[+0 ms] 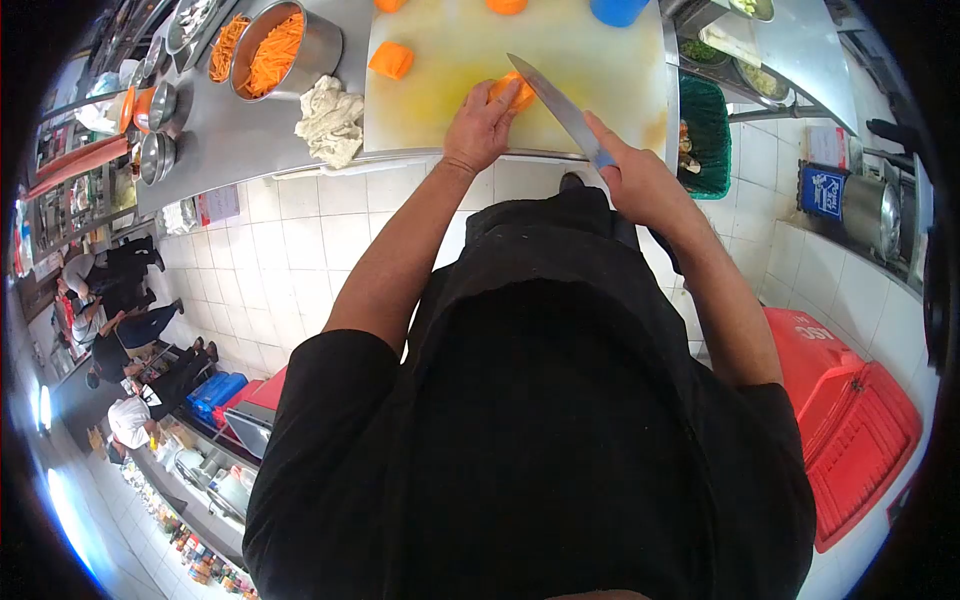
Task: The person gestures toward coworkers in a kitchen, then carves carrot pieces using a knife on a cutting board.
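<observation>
My left hand presses a piece of carrot down on the white cutting board, fingers closed around it. In my right hand is a kitchen knife, its blade slanting up and left so that it lies against or just beside the carrot. Part of the carrot is hidden by my fingers. Another cut carrot chunk lies on the left of the board, and two more orange pieces show at the top edge. A crumpled pale cloth rests left of the board.
A steel pot of carrot strips stands on the metal counter. A blue container sits at the board's top right. Right of the board is a green bin; a red bin stands beside me. Several people are at the far left.
</observation>
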A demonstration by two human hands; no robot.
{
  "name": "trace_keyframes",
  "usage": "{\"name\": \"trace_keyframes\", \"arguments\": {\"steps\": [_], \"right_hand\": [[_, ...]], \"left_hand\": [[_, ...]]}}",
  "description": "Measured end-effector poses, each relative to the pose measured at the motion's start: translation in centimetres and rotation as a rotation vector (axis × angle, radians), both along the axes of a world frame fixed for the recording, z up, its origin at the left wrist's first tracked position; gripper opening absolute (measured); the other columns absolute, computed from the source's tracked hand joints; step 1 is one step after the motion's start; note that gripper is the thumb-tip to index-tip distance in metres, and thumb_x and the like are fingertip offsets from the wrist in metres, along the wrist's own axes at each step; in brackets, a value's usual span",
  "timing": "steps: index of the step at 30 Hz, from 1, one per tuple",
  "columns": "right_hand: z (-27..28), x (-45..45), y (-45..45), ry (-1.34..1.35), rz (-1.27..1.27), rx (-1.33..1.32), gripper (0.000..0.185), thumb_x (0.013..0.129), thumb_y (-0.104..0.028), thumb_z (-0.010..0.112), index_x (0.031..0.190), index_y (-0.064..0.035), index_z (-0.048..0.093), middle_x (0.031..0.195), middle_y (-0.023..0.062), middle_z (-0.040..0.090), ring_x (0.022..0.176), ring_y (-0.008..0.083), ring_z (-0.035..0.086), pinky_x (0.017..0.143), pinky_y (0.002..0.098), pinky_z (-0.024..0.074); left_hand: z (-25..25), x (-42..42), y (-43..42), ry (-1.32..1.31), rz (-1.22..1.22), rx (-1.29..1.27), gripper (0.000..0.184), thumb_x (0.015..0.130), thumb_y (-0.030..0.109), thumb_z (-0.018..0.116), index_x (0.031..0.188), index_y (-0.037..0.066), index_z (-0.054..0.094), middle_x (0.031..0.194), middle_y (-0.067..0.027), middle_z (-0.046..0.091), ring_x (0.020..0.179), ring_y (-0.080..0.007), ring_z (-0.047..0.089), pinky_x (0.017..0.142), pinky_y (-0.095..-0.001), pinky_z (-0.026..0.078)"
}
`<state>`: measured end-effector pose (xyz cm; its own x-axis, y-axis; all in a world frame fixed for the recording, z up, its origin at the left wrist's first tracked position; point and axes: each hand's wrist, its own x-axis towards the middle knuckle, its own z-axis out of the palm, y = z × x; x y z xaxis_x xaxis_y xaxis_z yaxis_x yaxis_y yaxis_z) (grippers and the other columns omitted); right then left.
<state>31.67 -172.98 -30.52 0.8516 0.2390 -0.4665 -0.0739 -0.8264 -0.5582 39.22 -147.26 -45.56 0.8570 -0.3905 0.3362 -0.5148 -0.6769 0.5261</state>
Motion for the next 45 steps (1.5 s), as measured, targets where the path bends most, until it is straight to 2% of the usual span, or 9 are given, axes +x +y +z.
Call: {"name": "trace_keyframes", "arguments": {"steps": [13,19,22,25,27,29,31,36,45], "right_hand": [[1.4,1.2,0.0,0.066,0.031,-0.029,0.072,0.093,-0.006,0.054,0.16,-0.0181,0.029,0.108,0.0327,0.068,0.101,0.0488,0.066,0.094,0.0533,0.0508],[-2.0,1.8,-2.3,-0.137,0.114,0.18,0.074,0.09,-0.004,0.053,0.159,-0.0168,0.03,0.125,0.0319,0.063,0.106,0.0483,0.065,0.097,0.0491,0.051],[0.3,2.6,-1.8,0.052,0.062,0.161,0.075,0.09,-0.005,0.053,0.16,-0.0187,0.03,0.131,0.0308,0.061,0.107,0.0471,0.065,0.1,0.0495,0.0494],[4.0,3.8,-0.1,0.324,-0.058,0.071,0.075,0.091,-0.005,0.052,0.161,-0.0208,0.03,0.132,0.0291,0.062,0.099,0.0431,0.069,0.091,0.0468,0.0548],[2.4,3.5,-1.0,0.226,-0.018,0.113,0.076,0.09,-0.005,0.052,0.161,-0.0216,0.03,0.123,0.0276,0.066,0.087,0.0375,0.071,0.079,0.0429,0.0572],[1.0,3.3,-1.5,0.195,-0.032,0.177,0.077,0.091,-0.006,0.053,0.161,-0.0259,0.03,0.102,0.0203,0.064,0.07,0.0275,0.065,0.064,0.0374,0.0548],[0.1,3.3,-1.6,0.23,-0.105,0.265,0.079,0.093,-0.007,0.054,0.162,-0.0337,0.027,0.068,0.0071,0.058,0.049,0.0132,0.052,0.046,0.03,0.0475],[0.4,3.3,-1.8,0.322,-0.137,0.322,0.077,0.095,-0.007,0.053,0.162,-0.0325,0.027,0.065,0.0047,0.055,0.048,0.0109,0.05,0.044,0.0288,0.0465],[-0.8,3.0,-3.3,0.404,-0.151,0.418,0.076,0.096,-0.007,0.054,0.163,-0.0305,0.026,0.066,0.0037,0.054,0.048,0.0116,0.051,0.042,0.0293,0.0464]], "left_hand": [[-0.2,0.0,-0.2,-0.004,0.002,-0.024,0.048,0.092,0.016,0.066,0.14,0.018,0.061,0.128,-0.0246,0.055,0.114,-0.0423,0.06,0.097,-0.0468,0.053],[-0.1,0.0,-0.2,0.026,0.011,-0.021,0.047,0.093,0.017,0.066,0.14,0.018,0.061,0.129,-0.0251,0.055,0.115,-0.0424,0.06,0.097,-0.0463,0.053],[0.0,-0.1,-0.2,0.042,0.022,-0.013,0.046,0.094,0.017,0.065,0.14,0.017,0.061,0.129,-0.0247,0.056,0.116,-0.0422,0.059,0.099,-0.0462,0.052],[0.1,-0.2,-0.2,0.041,0.024,-0.008,0.045,0.095,0.018,0.063,0.14,0.016,0.061,0.129,-0.0239,0.056,0.116,-0.0421,0.059,0.1,-0.0462,0.05],[0.1,0.0,-0.1,0.038,0.01,-0.017,0.046,0.094,0.019,0.065,0.14,0.019,0.061,0.129,-0.0239,0.055,0.116,-0.0418,0.059,0.098,-0.0462,0.053],[0.1,0.0,-0.1,0.048,0.016,-0.011,0.047,0.094,0.019,0.065,0.14,0.019,0.06,0.13,-0.0239,0.055,0.116,-0.042,0.059,0.098,-0.0463,0.052],[0.0,-0.1,-0.2,0.053,0.019,-0.014,0.047,0.094,0.019,0.065,0.14,0.019,0.06,0.13,-0.0239,0.055,0.117,-0.0421,0.059,0.099,-0.0464,0.052],[0.0,-0.1,-0.2,0.039,0.025,-0.017,0.045,0.094,0.014,0.062,0.14,0.014,0.06,0.129,-0.0242,0.056,0.116,-0.0421,0.058,0.101,-0.0458,0.049],[0.2,0.0,0.0,0.099,0.028,-0.024,0.048,0.093,0.016,0.064,0.141,0.018,0.059,0.132,-0.0253,0.054,0.119,-0.0423,0.058,0.102,-0.0466,0.05]]}}
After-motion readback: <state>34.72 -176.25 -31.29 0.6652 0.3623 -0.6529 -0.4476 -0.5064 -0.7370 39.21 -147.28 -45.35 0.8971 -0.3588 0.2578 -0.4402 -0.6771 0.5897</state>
